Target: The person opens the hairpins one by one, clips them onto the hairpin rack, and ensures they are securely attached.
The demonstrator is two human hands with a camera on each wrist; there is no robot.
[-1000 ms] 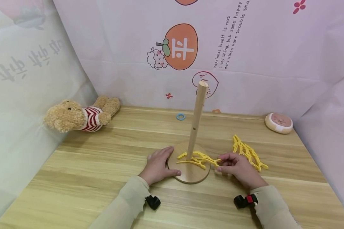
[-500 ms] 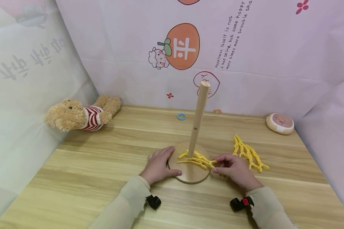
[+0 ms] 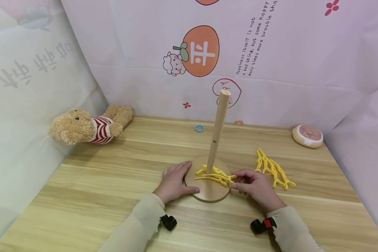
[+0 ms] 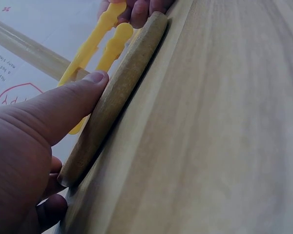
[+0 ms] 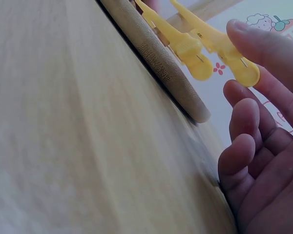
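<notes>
A wooden stand point(image 3: 218, 129) has an upright post on a round base point(image 3: 209, 194). My left hand point(image 3: 174, 182) holds the base's left edge, the thumb point(image 4: 63, 105) lying over its rim. At the other side my right hand point(image 3: 258, 186) pinches the handle end of a yellow hair clip point(image 5: 244, 70) between thumb and index finger. That clip lies over the base in front of the post. Close beside it rests another yellow hair clip point(image 5: 193, 56); more yellow clip parts point(image 3: 218, 170) show behind the post's foot.
Several yellow hair clips point(image 3: 272, 168) lie side by side on the table right of the base. A small blue ring point(image 3: 199, 128) sits behind the stand. A teddy bear point(image 3: 91, 126) lies back left; a round-cornered cushion-like object point(image 3: 307, 135) is back right.
My right hand has moved left with the pinched hair clip, bringing it farther over the base and alongside the front clip. My left hand has stayed on the base.
</notes>
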